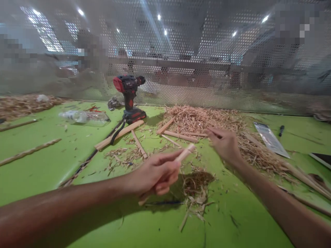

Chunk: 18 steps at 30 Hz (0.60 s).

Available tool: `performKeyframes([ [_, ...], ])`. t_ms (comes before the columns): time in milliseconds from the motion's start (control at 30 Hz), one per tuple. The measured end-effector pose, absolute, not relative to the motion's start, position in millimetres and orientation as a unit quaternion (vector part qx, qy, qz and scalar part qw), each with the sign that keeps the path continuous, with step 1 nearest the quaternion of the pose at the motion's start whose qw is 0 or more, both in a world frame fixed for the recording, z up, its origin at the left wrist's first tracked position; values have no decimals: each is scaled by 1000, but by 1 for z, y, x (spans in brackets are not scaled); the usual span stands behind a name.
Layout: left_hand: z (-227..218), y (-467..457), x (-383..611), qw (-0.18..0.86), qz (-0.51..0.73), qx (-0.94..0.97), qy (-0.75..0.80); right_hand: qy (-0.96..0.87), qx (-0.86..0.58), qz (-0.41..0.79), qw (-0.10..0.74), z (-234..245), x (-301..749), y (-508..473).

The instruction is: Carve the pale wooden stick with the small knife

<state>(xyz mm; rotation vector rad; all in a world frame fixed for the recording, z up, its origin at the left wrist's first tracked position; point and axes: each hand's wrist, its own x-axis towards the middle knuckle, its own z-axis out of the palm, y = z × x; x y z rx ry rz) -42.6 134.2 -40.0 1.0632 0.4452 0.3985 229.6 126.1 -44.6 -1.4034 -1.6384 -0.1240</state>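
Note:
My left hand (157, 174) is closed around a short pale wooden stick (184, 153), which pokes up and to the right out of my fingers above the green table (38, 165). My right hand (224, 144) reaches forward over the table with its fingers pinched on another thin wooden stick (192, 134) at the edge of a heap of wood shavings (207, 119). Whether that stick is lifted off the table I cannot tell. A small dark clump of shavings (196, 181) lies right below my left hand.
A red and black cordless drill (129, 96) stands upright at the back centre. Several wooden sticks (120, 134) lie near it. A clear plastic bottle (82, 117) lies at the left. A plastic packet (270, 137) and a black pen (281, 130) lie at the right. A perforated metal screen (207, 69) backs the table.

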Motion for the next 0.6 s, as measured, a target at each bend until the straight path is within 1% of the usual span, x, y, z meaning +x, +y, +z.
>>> performKeyframes([
  [100, -41, 135, -44, 818, 194, 502, 204, -639, -582, -46, 500, -38, 240, 130],
  [233, -42, 145, -40, 825, 214, 479, 209, -683, -543, 7, 489, -35, 223, 126],
  [367, -44, 147, -37, 825, 226, 469, 220, -712, -513, 24, 478, -35, 205, 118],
  [467, -46, 146, -36, 820, 238, 468, 227, -756, -475, 12, 451, -34, 196, 114],
  [600, -48, 145, -36, 819, 241, 467, 230, -790, -451, -37, 413, -36, 188, 111],
])
